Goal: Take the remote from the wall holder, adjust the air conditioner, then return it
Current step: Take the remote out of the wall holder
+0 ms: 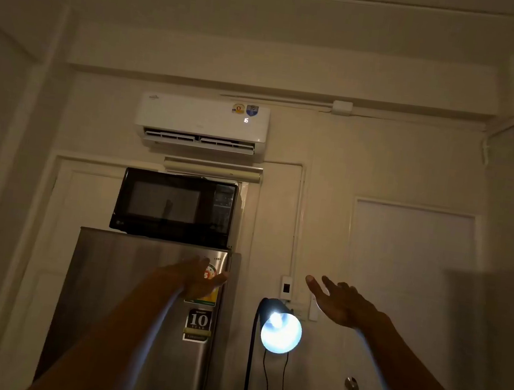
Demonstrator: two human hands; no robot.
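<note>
Both your hands are empty at this moment: the left hand (pixel 203 280) is open with loose fingers in front of the fridge (pixel 144 310) at lower centre, and the right hand (pixel 341 302) has its fingers spread, just beside the white holder (pixel 314 308) on the wall at lower centre-right. What sits in this holder looks like the remote, but the room is dim and your palm hides part of it, so I cannot tell for sure. The air conditioner (pixel 202 123) at upper centre shows a lit display. If you are taking the remote now, I judge it best to pinch it by its long sides with the right hand and slide it straight up. Keep your wrist away from the bright lamp (pixel 280 334) below, which is near.
</note>
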